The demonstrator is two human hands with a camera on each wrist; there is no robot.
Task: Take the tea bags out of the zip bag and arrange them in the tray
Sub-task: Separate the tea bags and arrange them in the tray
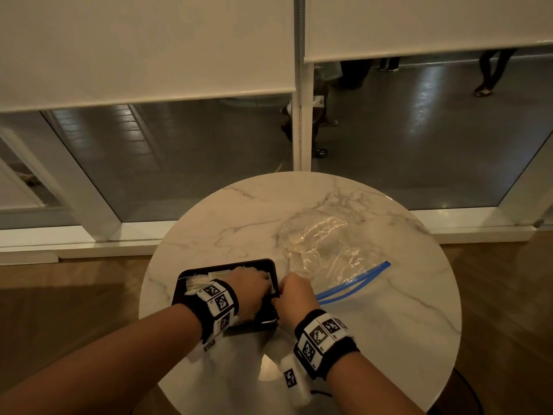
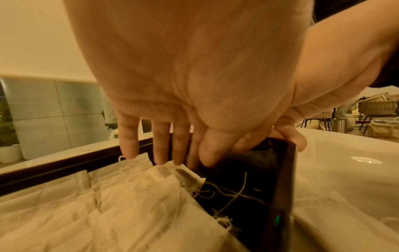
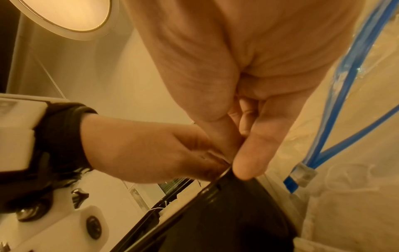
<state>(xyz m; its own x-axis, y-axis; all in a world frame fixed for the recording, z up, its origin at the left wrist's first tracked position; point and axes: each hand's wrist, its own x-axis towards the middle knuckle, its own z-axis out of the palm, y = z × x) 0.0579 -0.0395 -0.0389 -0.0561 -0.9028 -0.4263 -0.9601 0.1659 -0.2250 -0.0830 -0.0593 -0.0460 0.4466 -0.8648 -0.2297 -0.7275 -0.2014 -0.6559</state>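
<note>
1. While both arms reached in from the near edge, the round marble desk (image 1: 227,223) carried everything, with a window and lowered blinds (image 1: 143,46) behind it.
2. And there lay the clear zip bag (image 1: 323,247), crumpled flat on the desk's right half, its blue zip strips (image 1: 353,283) gaping apart toward the person; nothing could be made out inside it.
3. Just left of the bag sat the black tray (image 1: 182,283), near the desk's front, its right rim close to the bag's mouth.
4. Inside the tray, the pale tea bags (image 2: 121,201) lay packed side by side and overlapping across the left and middle, loose strings (image 2: 233,192) trailing onto the bare black floor at the right end.
5. Down came the left hand (image 1: 250,287) over the tray: its fingers (image 2: 129,136) were straight and slightly spread, tips touching the upper edges of the tea bags, thumb alongside, gripping nothing.
6. Over at the tray's right rim, the right hand (image 1: 294,295) had that rim pinched, thumb (image 3: 252,153) on the outside and the other fingers curled against the inside.
7. Both wrists wore black bands with white marker blocks (image 1: 217,299).
</note>
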